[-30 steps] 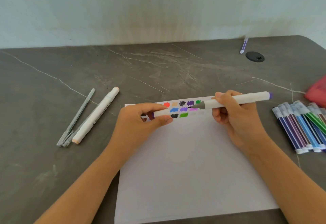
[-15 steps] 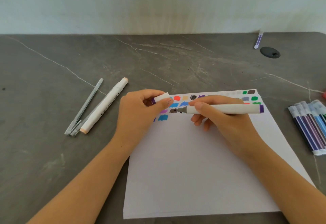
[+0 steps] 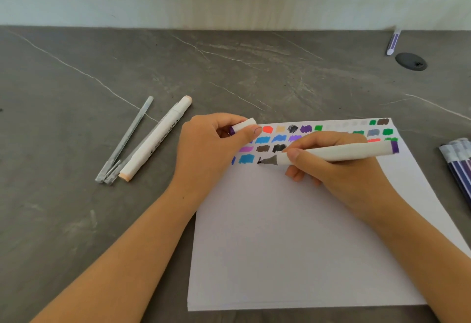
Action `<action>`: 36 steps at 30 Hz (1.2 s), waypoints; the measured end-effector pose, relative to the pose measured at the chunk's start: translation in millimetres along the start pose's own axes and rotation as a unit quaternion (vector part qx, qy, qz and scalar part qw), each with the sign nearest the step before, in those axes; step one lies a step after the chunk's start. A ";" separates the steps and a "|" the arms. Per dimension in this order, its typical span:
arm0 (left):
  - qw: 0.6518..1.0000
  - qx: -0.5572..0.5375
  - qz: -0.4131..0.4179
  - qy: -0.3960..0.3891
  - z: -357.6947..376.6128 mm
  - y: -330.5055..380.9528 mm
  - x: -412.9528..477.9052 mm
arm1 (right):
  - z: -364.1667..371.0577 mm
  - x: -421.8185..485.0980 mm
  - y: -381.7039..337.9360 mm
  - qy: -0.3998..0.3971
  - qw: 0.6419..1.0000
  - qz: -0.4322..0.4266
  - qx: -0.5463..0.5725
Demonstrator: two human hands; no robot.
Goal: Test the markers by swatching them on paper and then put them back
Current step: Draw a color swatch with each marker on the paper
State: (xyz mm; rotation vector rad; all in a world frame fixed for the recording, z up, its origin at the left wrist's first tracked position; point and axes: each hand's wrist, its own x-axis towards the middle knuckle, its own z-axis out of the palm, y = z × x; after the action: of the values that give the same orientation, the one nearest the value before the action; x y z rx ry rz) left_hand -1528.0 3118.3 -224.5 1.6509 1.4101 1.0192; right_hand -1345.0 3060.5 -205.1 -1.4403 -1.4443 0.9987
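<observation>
A white sheet of paper (image 3: pixel 293 233) lies on the grey table, with rows of colour swatches (image 3: pixel 305 129) along its far edge. My right hand (image 3: pixel 339 167) grips a white marker with a purple end (image 3: pixel 356 150); its dark tip touches the paper beside a blue swatch, where a small dark mark shows. My left hand (image 3: pixel 211 149) rests on the paper's left edge and pinches the marker's white cap (image 3: pixel 244 125). A bundle of blue and purple markers (image 3: pixel 458 162) lies at the right edge.
Left of the paper lie a white marker with peach ends (image 3: pixel 158 136) and thin clear grey pens (image 3: pixel 127 142). A purple pen (image 3: pixel 393 42) and a black round grommet (image 3: pixel 410 61) sit at the far right by the wall.
My right hand brought the marker down and left, from above the swatches until its tip met the paper. The camera view shifted, so the paper sits further right.
</observation>
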 end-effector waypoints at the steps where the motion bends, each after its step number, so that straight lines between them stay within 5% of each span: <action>1: 1.000 0.001 0.001 -0.001 -0.1 0.3 -0.1 | 0.0 0.0 0.2 0.007 1.000 -0.002 -0.002; 36: 1.000 0.015 0.004 0.010 1.3 1.1 -1.9 | -1.1 0.0 3.7 0.026 0.999 0.000 0.040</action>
State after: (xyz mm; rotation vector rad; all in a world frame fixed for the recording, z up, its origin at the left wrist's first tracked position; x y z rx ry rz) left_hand -1526.5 3116.2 -224.3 1.6738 1.4404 1.0255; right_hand -1342.7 3060.5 -208.3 -1.3986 -1.3518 0.9998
